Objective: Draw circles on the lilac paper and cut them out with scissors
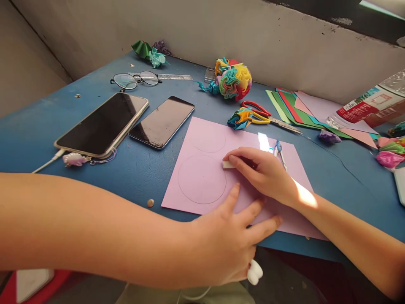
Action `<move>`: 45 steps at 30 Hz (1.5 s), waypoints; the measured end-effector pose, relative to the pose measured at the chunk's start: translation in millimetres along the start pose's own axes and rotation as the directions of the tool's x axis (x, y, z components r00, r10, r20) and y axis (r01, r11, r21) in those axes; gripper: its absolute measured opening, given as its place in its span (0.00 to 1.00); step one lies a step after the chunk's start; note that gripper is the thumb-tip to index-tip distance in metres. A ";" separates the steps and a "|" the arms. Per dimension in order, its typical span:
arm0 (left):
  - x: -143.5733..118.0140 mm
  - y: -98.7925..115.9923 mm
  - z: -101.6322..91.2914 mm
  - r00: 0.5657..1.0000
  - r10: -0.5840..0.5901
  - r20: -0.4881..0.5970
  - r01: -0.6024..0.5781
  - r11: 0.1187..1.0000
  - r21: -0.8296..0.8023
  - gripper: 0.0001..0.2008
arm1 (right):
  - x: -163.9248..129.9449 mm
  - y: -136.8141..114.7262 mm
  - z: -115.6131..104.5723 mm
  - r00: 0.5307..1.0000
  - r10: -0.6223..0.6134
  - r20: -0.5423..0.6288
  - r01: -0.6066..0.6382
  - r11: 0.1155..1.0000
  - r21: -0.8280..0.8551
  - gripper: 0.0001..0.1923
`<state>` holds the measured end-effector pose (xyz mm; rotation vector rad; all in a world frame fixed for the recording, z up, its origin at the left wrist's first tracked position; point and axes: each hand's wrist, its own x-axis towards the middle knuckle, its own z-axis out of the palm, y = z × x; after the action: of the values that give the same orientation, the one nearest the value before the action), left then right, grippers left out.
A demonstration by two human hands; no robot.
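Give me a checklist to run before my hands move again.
1. Eraser held: ok, pinched in the right hand beside the lower circle.
2. Purple paper flat: ok, no fold shows.
3. Left hand bracing the paper: cannot tell; fingers spread over its near part, pressure unseen.
4. Compass off the paper: not ok, it lies on it.
5. Scissors off the paper: ok, beyond its far edge.

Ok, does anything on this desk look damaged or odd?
Yes: the smaller phone, left of the lilac paper. Jagged, crack-like lines mark its screen's near end, while the larger phone's screen looks smooth.
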<state>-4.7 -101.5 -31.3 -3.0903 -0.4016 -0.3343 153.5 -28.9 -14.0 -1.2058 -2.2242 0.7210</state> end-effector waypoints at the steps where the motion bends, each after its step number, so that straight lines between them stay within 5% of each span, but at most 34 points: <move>1: -0.2 0.2 -0.4 1.000 0.000 0.004 0.000 1.000 0.004 0.15 | 0.2 0.3 -0.2 1.000 0.001 -0.019 -0.001 1.000 -0.012 0.09; 13: -1.3 0.6 0.2 1.000 -0.006 0.028 0.006 1.000 0.026 0.16 | 1.0 -1.0 -3.7 0.996 -0.023 0.089 0.024 1.000 -0.016 0.09; 17: 0.0 0.8 0.3 1.000 -0.004 0.026 0.003 1.000 0.027 0.16 | 2.7 -0.7 -5.1 1.000 -0.023 0.007 0.024 0.998 -0.059 0.09; 21: 0.4 1.2 0.5 1.000 0.001 0.023 -0.001 1.000 0.021 0.16 | 2.4 -0.1 -7.1 0.988 -0.066 0.139 0.070 0.997 -0.027 0.09; 24: 0.5 1.1 0.3 1.000 -0.001 0.002 0.001 1.000 0.021 0.16 | 0.3 0.0 -6.8 0.998 -0.037 0.042 0.040 0.997 -0.073 0.08; 34: 0.7 1.0 0.9 1.000 -0.011 0.003 0.010 1.000 0.015 0.15 | -0.6 -0.6 -6.2 0.993 -0.045 0.110 0.051 0.997 -0.050 0.08; 41: -0.2 0.5 1.0 1.000 -0.015 -0.004 0.015 1.000 0.019 0.15 | -5.0 -2.3 -1.0 1.000 0.026 -0.016 -0.026 1.000 0.013 0.07; 45: -1.1 0.4 1.4 0.999 -0.022 -0.031 0.023 1.000 0.018 0.16 | -6.7 -4.8 -1.1 0.999 0.046 0.011 -0.046 0.998 0.049 0.07</move>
<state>-5.3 -102.1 -33.0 -3.0603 -0.4367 -0.3760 154.6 -36.6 -11.3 -1.2351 -2.1799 0.7967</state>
